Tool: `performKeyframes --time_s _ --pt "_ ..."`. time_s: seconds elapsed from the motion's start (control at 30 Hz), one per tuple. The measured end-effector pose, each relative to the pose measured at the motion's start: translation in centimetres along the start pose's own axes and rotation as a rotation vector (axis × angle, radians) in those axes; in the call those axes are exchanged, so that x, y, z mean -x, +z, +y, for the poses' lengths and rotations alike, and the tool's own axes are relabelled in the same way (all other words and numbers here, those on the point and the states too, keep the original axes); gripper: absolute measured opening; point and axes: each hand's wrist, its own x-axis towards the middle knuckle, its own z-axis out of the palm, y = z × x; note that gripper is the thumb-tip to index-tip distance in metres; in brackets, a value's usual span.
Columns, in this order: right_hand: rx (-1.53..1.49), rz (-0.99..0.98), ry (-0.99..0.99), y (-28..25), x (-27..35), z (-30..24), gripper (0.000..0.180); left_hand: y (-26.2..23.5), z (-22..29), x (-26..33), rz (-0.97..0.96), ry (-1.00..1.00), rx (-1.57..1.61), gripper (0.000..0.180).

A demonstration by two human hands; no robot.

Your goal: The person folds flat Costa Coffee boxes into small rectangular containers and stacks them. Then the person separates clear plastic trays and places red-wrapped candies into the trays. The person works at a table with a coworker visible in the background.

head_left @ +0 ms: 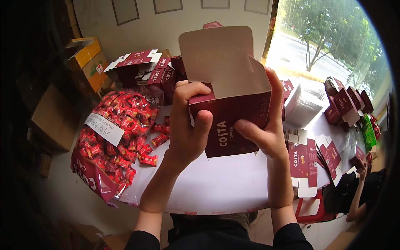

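Note:
Between my two hands, above the white table (196,183), is a maroon cardboard box (239,125) with its top flap raised and its pale inner side showing. My left hand (189,118) grips its left side, fingers bent over the top edge and a side flap. On the other side my right hand (268,121) clasps it, thumb on the front and fingers along the right edge. How deep the box is inside cannot be seen. Left of my left hand lies a clear bag of red-wrapped candies (118,133), some loose candies (148,156) spilling beside it.
Folded maroon boxes (156,77) stand at the back left. Right of my hands are a stack of white trays (306,102), flat unfolded cartons (303,160) and more maroon boxes (346,104). At the far right another person's hand (363,168) holds a small box. Brown cartons (87,66) sit left.

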Motion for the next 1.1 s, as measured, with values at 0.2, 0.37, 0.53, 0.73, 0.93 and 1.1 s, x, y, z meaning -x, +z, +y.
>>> performKeyframes --time_s 0.2,0.37,0.53,0.73,0.93,1.1 --pt "0.185 0.208 0.103 -1.2 0.5 0.5 0.010 0.4 0.1 0.4 -0.190 -0.059 0.026 0.034" --pt "-0.030 0.386 -0.035 1.3 0.2 -0.4 0.043 1.2 -0.2 0.9 -0.059 -0.054 0.079 0.046" --pt "0.076 0.201 -0.370 0.2 0.3 0.9 0.024 2.0 -1.0 1.0 0.038 0.141 0.236 0.073" --pt "0.185 -0.007 -0.206 -0.1 0.0 0.1 0.046 1.0 0.6 0.2 0.050 -0.212 0.284 0.084" --pt "0.201 0.253 -0.078 0.9 0.4 0.1 0.028 0.6 1.2 -0.1 -0.114 -0.279 0.129 0.087" --pt "0.301 0.199 -0.150 0.2 0.1 0.2 0.018 -0.1 -0.3 0.0 -0.201 -0.027 0.101 0.068"
